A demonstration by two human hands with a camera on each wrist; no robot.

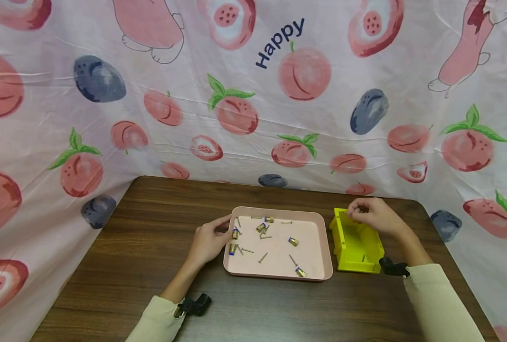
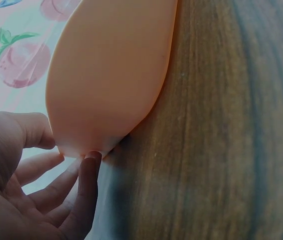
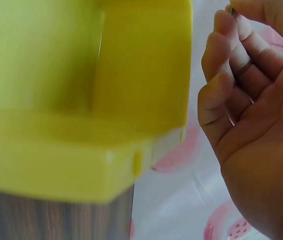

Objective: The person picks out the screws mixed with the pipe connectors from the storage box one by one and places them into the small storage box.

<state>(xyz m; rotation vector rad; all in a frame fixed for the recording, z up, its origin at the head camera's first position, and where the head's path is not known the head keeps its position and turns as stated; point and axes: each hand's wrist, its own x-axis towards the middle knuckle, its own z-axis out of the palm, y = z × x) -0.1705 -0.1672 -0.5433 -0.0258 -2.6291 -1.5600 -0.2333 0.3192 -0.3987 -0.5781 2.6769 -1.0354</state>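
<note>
On the table's middle lies a pink tray (image 1: 279,256) holding several screws (image 1: 263,258) and several brass fittings (image 1: 294,242) with blue collars. My left hand (image 1: 211,242) grips the tray's left end; in the left wrist view, thumb and fingers (image 2: 89,175) meet its rim. Right of the tray stands a yellow bin (image 1: 342,247) with a screw (image 1: 363,258) inside. Above the bin's far end, my right hand (image 1: 375,214) pinches a small screw (image 3: 233,11) between thumb and index finger, mostly hidden by the fingertips. The other fingers are curled.
The brown wooden table (image 1: 151,266) ends at a fruit-printed cloth (image 1: 236,156) hanging behind and at both sides. A narrow gap separates tray and bin. Each wrist wears a black strap-on device (image 1: 393,267).
</note>
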